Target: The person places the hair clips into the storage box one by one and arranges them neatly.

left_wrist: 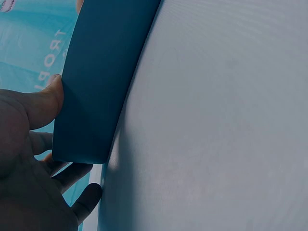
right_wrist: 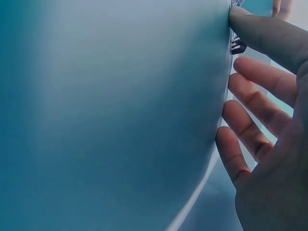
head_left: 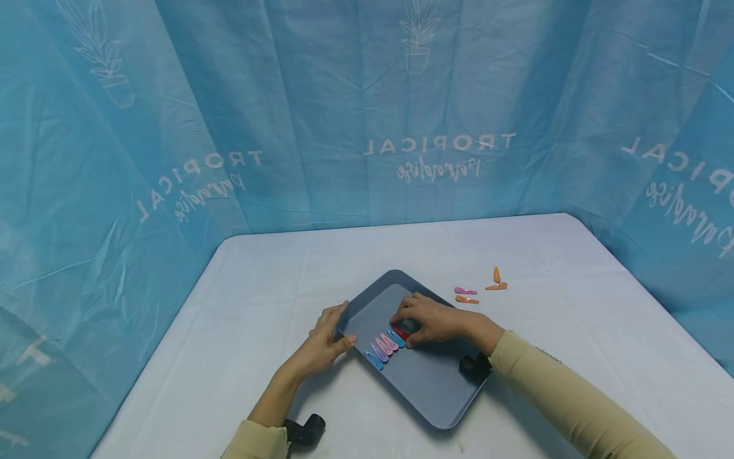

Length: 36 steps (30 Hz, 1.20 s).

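Observation:
A grey rectangular tray (head_left: 430, 389) lies slanted on the table. My left hand (head_left: 323, 341) holds its left corner, the thumb against one side and the fingers round the other. Inside, my right hand (head_left: 432, 319) has thumb and index finger at the ends of a red snap hair clip (head_left: 401, 332); its other fingertips rest on the tray floor in the right wrist view. Beside the red clip runs a row of clips: a blue clip (head_left: 394, 338), pink clips (head_left: 387, 344), a purple clip (head_left: 378, 352) and another blue clip (head_left: 373, 359).
Beyond the tray's right side lie a pink clip (head_left: 466, 291) and several orange clips (head_left: 496, 286) on the white tablecloth (head_left: 275, 280). Blue printed curtains (head_left: 344, 95) hang behind and at the sides. A black wrist device (head_left: 474, 368) sits over the tray's right rim.

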Each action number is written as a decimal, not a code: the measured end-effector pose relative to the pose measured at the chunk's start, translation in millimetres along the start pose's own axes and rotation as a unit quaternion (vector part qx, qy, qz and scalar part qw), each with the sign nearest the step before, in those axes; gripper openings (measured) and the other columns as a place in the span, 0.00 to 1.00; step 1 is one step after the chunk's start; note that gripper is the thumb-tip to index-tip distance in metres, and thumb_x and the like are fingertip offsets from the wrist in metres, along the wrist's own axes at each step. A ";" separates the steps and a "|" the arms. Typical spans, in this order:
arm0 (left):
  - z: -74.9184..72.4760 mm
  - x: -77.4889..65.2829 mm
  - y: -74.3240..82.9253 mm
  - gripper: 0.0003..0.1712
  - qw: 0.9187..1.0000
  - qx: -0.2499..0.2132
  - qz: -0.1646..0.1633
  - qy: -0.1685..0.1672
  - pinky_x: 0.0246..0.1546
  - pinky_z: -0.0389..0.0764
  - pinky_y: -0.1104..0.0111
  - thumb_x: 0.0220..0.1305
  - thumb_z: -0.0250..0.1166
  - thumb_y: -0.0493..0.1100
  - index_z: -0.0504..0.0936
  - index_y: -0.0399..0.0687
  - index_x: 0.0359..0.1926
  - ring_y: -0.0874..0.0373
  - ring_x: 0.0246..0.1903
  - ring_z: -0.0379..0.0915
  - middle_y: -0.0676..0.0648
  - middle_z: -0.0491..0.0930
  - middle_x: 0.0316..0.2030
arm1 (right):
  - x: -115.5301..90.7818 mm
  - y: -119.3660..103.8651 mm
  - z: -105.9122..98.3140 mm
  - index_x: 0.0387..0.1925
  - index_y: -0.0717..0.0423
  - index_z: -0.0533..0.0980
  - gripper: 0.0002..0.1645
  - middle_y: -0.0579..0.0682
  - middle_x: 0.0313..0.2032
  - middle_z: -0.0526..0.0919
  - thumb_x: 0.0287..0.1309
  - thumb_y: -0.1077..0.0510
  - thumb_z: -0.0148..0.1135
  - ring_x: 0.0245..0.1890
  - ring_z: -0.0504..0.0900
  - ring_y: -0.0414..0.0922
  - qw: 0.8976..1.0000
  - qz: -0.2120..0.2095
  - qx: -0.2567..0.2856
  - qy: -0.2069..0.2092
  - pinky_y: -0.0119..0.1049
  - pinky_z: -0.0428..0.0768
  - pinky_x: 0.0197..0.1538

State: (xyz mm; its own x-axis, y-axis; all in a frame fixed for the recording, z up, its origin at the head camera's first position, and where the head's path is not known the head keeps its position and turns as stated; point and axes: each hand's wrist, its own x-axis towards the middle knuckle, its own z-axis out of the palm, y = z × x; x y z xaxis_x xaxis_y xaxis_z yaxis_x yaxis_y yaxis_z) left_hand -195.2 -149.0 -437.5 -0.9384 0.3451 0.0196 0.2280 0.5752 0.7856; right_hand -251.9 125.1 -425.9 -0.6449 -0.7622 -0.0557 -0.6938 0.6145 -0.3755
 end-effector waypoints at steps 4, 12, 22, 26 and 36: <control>-0.4 -0.2 0.1 0.42 1.000 -0.001 0.000 -0.002 0.61 0.34 0.30 0.65 0.60 0.47 0.50 0.46 0.73 0.36 0.71 0.41 0.39 0.52 0.69 | 0.0 1.1 1.3 0.57 0.46 0.75 0.29 0.43 0.51 0.74 0.53 0.47 0.68 0.51 0.66 0.40 1.000 0.004 0.001 0.001 0.41 0.70 0.57; -0.8 -0.4 1.1 0.42 1.000 0.006 -0.004 0.000 0.62 0.37 0.31 0.64 0.60 0.48 0.50 0.47 0.74 0.36 0.71 0.42 0.39 0.52 0.70 | -0.4 1.1 1.5 0.57 0.46 0.75 0.29 0.43 0.50 0.74 0.53 0.47 0.68 0.51 0.66 0.40 1.000 0.002 -0.004 0.005 0.41 0.70 0.57; -0.8 0.2 2.5 0.42 1.000 0.005 -0.004 0.000 0.62 0.36 0.31 0.65 0.61 0.46 0.50 0.47 0.73 0.37 0.71 0.43 0.38 0.53 0.69 | -3.1 -1.9 -3.4 0.57 0.47 0.75 0.29 0.44 0.51 0.76 0.53 0.47 0.68 0.51 0.67 0.41 1.000 0.005 0.006 0.016 0.41 0.73 0.56; -0.8 0.4 1.9 0.42 1.000 0.004 -0.004 -0.001 0.62 0.35 0.31 0.65 0.61 0.46 0.50 0.46 0.73 0.36 0.71 0.42 0.38 0.53 0.69 | -4.5 -1.2 -8.2 0.57 0.47 0.75 0.29 0.44 0.53 0.76 0.53 0.47 0.68 0.53 0.69 0.41 0.999 0.020 0.010 0.029 0.40 0.74 0.56; -0.4 0.2 0.4 0.43 1.000 0.003 -0.004 0.000 0.62 0.35 0.30 0.64 0.61 0.47 0.50 0.46 0.73 0.37 0.71 0.42 0.38 0.52 0.69 | -20.4 3.5 -35.1 0.58 0.51 0.74 0.30 0.47 0.53 0.76 0.53 0.50 0.68 0.53 0.70 0.44 0.996 0.004 0.022 0.090 0.43 0.76 0.54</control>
State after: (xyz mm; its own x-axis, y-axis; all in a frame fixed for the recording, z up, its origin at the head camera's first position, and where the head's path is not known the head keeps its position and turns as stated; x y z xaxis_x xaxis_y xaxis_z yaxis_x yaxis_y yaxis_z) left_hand -195.4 -149.0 -436.9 -0.9402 0.3404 0.0136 0.2222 0.5824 0.7820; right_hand -252.4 149.9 -393.7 -0.6998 -0.7064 0.1064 -0.6764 0.6072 -0.4168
